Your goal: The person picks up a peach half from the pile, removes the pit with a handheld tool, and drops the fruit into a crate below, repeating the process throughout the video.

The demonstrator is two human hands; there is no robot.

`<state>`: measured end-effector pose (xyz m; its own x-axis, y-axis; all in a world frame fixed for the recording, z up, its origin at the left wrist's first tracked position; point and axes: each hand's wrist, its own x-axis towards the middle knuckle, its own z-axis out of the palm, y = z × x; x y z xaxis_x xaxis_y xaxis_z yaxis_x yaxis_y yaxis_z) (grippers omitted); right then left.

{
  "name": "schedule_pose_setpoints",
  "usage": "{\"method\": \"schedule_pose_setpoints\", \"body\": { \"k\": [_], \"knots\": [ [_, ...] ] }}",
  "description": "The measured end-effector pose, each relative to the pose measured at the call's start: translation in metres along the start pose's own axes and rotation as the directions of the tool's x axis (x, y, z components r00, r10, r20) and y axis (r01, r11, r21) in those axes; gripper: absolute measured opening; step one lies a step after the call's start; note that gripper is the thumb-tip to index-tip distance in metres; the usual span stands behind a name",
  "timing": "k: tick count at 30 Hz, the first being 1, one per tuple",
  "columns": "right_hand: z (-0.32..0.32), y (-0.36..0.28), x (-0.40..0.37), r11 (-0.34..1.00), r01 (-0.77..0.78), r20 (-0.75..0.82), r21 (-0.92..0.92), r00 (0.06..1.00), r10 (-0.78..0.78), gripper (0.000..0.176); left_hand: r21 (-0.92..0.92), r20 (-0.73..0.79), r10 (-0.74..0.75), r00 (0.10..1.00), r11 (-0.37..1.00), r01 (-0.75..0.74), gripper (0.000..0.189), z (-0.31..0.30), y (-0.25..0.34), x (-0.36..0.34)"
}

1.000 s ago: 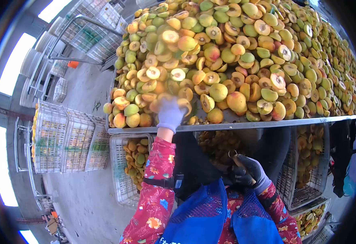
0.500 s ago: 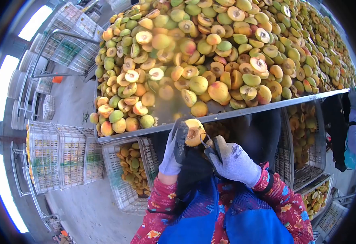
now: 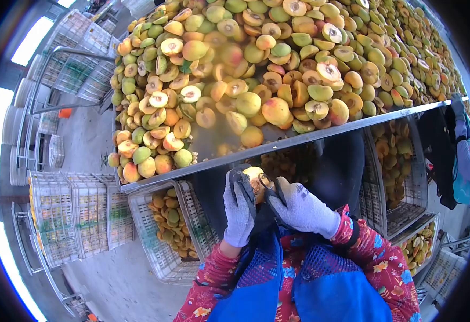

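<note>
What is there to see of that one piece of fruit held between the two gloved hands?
The fruit looks like a peach or apricot half, yellow-orange skinned, its brownish cut hollow facing the camera. It is mostly hidden: the left hand grips it in a grey glove with dark fingertips, and the right hand presses what looks like a small metal tool against it. It is held just below the metal table edge.

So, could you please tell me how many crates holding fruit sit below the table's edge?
3: one crate beside the left hand, a second crate under the table on the right, a third crate at lower right. The stacked crates far left may hold more.
</note>
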<state>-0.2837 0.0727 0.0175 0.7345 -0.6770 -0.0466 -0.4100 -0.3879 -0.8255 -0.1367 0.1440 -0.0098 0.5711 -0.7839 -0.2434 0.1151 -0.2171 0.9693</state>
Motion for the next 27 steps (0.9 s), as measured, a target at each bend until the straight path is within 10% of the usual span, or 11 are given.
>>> {"method": "schedule_pose_setpoints", "body": {
  "k": [4, 8, 16, 20, 27],
  "knots": [
    [-0.004, -0.002, 0.002, 0.998, -0.054, 0.025, 0.034, 0.998, 0.053, 0.029, 0.006, -0.122, 0.174, 0.977, 0.985, -0.175, 0.032, 0.003, -0.029, 0.004],
    [-0.013, -0.010, 0.004, 0.935, -0.156, -0.110, 0.317, 0.974, 0.200, 0.026, -0.059, -0.129, 0.020, 0.991, 0.998, -0.028, 0.031, 0.003, -0.016, 0.003],
    [0.006, 0.007, 0.013, 0.988, -0.035, -0.262, 0.148, 0.962, 0.074, 0.030, 0.177, 0.071, 0.245, 0.967, 0.951, -0.254, 0.028, 0.019, 0.000, -0.001],
    [-0.015, -0.004, 0.000, 0.988, -0.136, -0.102, 0.071, 0.984, 0.143, 0.033, -0.201, 0.009, 0.000, 1.000, 0.980, 0.002, 0.030, 0.015, -0.007, 0.006],
    [-0.007, 0.000, -0.013, 0.967, 0.051, -0.008, -0.249, 0.998, -0.054, 0.031, 0.192, 0.110, 0.346, 0.932, 0.912, -0.362, 0.033, 0.010, -0.013, 0.000]
  ]
}}
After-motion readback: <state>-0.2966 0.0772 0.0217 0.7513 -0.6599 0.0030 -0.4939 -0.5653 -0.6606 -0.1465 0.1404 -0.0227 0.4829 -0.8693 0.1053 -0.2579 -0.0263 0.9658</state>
